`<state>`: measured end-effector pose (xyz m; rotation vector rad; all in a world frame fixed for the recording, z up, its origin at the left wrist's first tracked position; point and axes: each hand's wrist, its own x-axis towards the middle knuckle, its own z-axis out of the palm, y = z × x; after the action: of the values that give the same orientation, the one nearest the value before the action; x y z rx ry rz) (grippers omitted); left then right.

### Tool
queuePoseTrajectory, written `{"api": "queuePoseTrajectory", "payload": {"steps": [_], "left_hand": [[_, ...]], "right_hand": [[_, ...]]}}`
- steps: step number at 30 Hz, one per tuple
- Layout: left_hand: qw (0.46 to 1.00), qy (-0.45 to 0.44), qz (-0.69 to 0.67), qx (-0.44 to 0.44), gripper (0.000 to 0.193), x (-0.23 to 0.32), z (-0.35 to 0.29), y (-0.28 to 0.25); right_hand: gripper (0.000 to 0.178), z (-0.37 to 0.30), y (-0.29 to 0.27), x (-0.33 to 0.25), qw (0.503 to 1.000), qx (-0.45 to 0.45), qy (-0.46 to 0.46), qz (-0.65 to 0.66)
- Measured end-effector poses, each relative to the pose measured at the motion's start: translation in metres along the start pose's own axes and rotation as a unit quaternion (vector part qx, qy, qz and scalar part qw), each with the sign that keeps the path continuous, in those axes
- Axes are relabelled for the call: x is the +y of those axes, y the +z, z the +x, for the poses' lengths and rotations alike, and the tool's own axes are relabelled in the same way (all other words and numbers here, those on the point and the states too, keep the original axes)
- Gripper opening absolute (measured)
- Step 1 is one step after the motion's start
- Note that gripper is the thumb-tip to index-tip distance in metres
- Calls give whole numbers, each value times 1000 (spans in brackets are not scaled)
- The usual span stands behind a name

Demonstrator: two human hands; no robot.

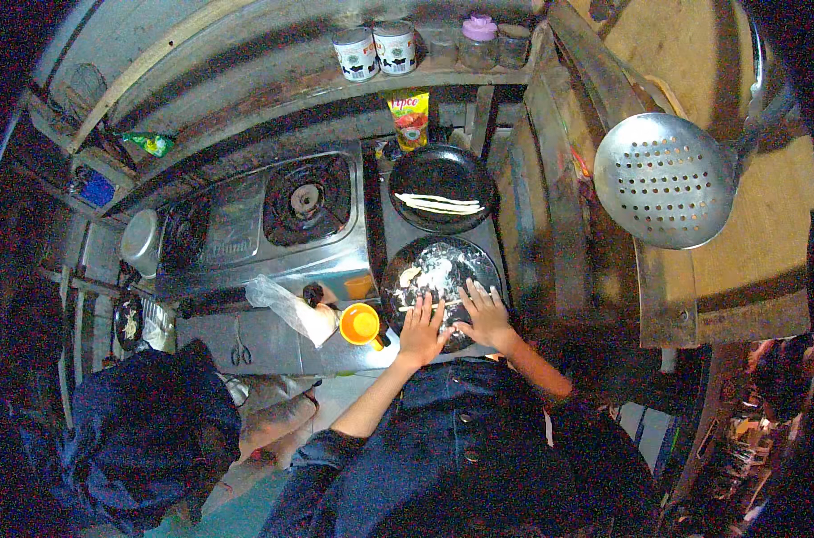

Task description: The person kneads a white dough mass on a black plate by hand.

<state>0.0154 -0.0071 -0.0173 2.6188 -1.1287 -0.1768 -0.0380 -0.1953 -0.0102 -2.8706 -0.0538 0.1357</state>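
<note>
A thin pale dough strip (422, 307) lies across the near part of a round black tray (443, 291) dusted with white flour, which sits at the front right of the steel worktop (272, 345). The tray's near rim comes close to the worktop's front edge, and its right rim runs just beside a wooden partition (559, 179), so open room on that side is slim. To its left stands an orange cup (360, 324), just beside the rim; behind it a second black pan (441, 188) holds several finished pale strips (440, 203), the two pans nearly touching.

Both forearms come in from below. The left hand (422, 330) lies flat, palm down, fingers spread and stretched forward over the strip. The right hand (485, 314) is likewise flat and spread, fingers fanned on the tray just right of the strip; neither hand pinches anything. The strip looks narrow, even and lightly floured, with loose flour and a small dough lump (410, 274) farther back on the tray.

Left of the cup lies a clear plastic bag (290, 308); farther back is a gas burner (305, 199). A perforated metal skimmer (665, 179) hangs at the right.
</note>
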Motion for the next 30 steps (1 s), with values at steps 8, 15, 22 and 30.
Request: {"api": "queuePoseTrajectory", "payload": {"steps": [8,15,22,30], "left_hand": [[999,-35,2,-35,62,-9,32,-5],[999,-15,-15,-26,63,-10,16,-5],[999,6,22,-29,64,-7,-7,-3],[999,-23,36,1,69,-17,37,-1]], "right_hand": [[85,29,8,6,999,39,33,-17],[86,19,10,7,999,48,17,-7],[82,-1,8,5,999,18,3,-28],[81,41,7,9,997,58,38,-26]]}}
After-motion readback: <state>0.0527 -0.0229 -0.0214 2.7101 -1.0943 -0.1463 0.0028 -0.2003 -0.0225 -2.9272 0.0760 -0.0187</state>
